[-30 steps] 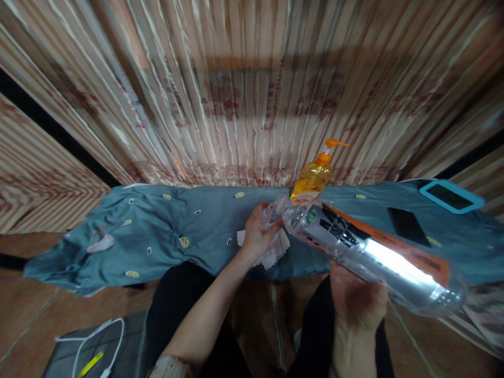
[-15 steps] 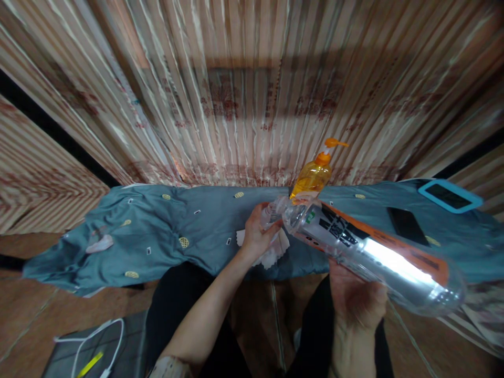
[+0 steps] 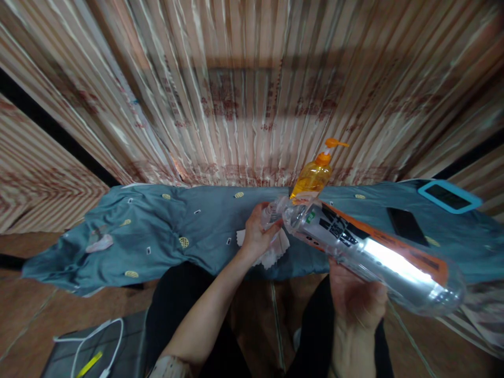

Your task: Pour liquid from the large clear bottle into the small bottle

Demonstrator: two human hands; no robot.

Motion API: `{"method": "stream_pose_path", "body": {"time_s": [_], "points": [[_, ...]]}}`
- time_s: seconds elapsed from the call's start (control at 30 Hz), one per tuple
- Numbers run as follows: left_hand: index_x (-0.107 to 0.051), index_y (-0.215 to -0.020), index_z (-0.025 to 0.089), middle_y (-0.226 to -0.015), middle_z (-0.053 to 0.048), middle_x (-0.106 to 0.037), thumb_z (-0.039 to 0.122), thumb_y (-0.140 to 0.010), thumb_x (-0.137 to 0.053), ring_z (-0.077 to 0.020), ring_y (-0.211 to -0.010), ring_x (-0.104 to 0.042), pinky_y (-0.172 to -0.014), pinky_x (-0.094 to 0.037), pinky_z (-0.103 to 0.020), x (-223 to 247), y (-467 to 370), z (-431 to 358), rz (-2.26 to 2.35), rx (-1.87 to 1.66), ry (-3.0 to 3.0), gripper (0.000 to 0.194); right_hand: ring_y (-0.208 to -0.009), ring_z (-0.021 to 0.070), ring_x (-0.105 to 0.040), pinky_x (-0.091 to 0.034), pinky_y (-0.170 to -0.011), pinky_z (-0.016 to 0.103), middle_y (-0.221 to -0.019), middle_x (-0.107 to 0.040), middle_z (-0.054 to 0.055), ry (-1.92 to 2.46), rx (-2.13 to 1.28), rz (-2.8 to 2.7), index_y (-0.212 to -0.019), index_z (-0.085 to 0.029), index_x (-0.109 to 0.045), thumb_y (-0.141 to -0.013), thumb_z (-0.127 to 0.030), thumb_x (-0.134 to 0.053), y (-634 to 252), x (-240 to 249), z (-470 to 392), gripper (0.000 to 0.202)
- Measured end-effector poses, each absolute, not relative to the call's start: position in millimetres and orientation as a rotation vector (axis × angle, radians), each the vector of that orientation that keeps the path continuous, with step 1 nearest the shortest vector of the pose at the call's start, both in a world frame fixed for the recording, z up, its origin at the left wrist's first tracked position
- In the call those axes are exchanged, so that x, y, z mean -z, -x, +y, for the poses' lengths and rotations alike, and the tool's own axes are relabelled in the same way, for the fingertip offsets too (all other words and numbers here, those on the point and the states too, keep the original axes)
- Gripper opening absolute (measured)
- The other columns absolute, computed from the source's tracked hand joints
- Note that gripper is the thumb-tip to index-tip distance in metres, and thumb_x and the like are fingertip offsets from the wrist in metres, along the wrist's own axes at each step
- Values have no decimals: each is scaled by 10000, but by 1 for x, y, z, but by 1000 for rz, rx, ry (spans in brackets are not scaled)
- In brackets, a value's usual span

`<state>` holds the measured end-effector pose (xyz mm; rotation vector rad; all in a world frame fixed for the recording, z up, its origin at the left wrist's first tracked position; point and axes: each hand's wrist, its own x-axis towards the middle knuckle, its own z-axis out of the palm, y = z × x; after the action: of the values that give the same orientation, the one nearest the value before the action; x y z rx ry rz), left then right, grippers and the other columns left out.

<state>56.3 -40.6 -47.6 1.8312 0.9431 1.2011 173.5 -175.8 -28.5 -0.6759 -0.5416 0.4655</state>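
My right hand [image 3: 356, 294] is wrapped from below around a large clear plastic bottle [image 3: 366, 247] with a silver and orange label. The bottle lies tilted, its base lower right and its neck toward my left hand. A small clear plastic container [image 3: 271, 214] sits in the closed fingers of my left hand [image 3: 258, 236], against the neck of the large bottle. My fingers hide much of it, so its full shape is unclear. Under the left hand lies a white scallop-edged tissue [image 3: 275, 253]. Just behind the bottle neck stands a pump bottle [image 3: 313, 178] with amber liquid and an orange pump.
A grey-green patterned cloth [image 3: 212, 220] covers the narrow surface before me. At right lie a black phone [image 3: 407, 226] and a blue-framed device [image 3: 449, 196]. A crumpled pale item [image 3: 100, 243] is at left. Behind hangs a striped curtain [image 3: 252, 105]. A white cable [image 3: 118, 341] rests lower left.
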Motion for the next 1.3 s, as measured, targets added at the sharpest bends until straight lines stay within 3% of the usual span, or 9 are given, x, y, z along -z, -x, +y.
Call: {"method": "stream_pose_path", "body": {"time_s": [0.57,0.87,1.3], "points": [[-531,-1065,165,-1023,-77,-639,282,-753,-650,-215,-951,-607,-857,-469,-345,48,-56,-39,925,-1206,-1827,354,-1334,265,-356,-318,-1088,534,-1419,-426,1,666,-470,-513,-1255,-293,-506,-627,-429,-741,-175,34,-177,684],[-532,-1072,171,-1026,-64,-641,263,-746,-653,-209,-955,-609,-858,-471,-342,49,-57,-39,942,-1207,-1827,359,-1247,270,-452,-316,-1069,549,-1311,-529,22,715,-461,-471,-1172,-273,-567,-586,-461,-745,-176,38,-178,641],[-524,-1086,190,-1029,-50,-632,269,-748,-645,-205,-965,-598,-869,-451,-340,58,-57,-35,901,-1246,-1829,369,-1269,278,-425,-328,-1059,547,-1387,-456,36,715,-450,-481,-1244,-280,-515,-582,-455,-747,-174,34,-176,723]]}}
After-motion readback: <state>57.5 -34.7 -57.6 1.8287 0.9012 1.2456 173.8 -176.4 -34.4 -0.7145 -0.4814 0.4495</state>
